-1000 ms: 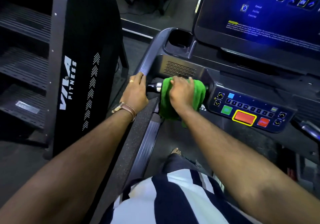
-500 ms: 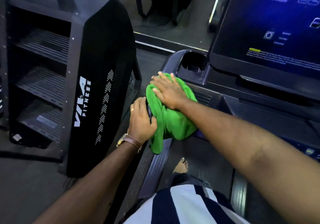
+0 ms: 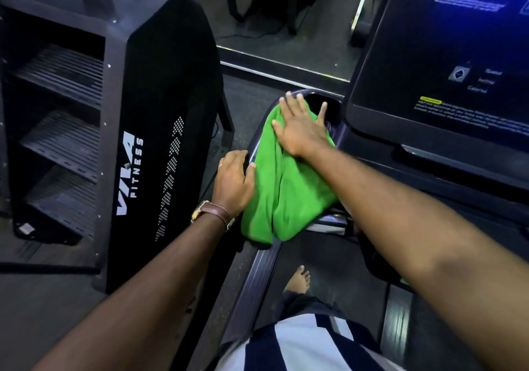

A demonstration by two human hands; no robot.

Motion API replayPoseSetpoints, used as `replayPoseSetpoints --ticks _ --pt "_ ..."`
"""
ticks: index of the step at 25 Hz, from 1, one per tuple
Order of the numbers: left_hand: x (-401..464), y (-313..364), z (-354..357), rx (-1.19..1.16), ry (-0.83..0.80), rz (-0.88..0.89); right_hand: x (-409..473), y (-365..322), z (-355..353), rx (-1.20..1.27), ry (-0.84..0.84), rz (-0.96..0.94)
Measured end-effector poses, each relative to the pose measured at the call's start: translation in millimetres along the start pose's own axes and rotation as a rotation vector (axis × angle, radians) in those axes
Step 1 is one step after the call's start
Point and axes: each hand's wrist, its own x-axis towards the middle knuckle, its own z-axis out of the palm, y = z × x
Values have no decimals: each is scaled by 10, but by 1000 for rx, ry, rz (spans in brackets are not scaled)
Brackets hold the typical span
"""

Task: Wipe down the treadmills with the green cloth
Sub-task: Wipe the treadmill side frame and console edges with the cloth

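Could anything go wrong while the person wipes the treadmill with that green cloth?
Maybe. The green cloth hangs loose below the right hand, so its tail could snag on the treadmill rail. The fingers reach over the cup holder rim and might slip in. The bare foot stands on the belt; a pressed button could start it.

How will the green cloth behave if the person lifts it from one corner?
The green cloth probably hangs limp: it already drapes in soft folds over the console edge. It seems light, since the flat right hand alone pushes it. Its loose lower end may swing.
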Motion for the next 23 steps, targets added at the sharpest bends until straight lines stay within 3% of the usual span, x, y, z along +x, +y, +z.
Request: replayPoseSetpoints --ticks 2,3,7,8,9,11,14,16,20,23 --pt "127 64 23 5 -17 21 279 -129 -88 73 -30 124" --pt "188 87 28 3 -22 27 313 -237 -103 80 -41 100" --pt "302 63 51 -112 36 3 -77 -240 17 -49 -9 -448" --pt "295 43 58 -150 56 -3 -158 -95 5 -20 -5 -512" --pt "282 29 71 -175 72 -7 -180 53 -7 12 -4 -483" --pt "252 31 113 -176 96 -8 -171 187 -20 74 -23 -201" --pt "263 43 155 -115 106 10 -304 -231 128 105 2 183" --pt "257 41 166 -93 112 32 -495 -353 184 87 33 165" --pt "268 8 176 -97 118 44 -808 186 43 -184 57 61" --pt "271 -3 197 -70 105 41 -584 153 -61 -249 -47 217"
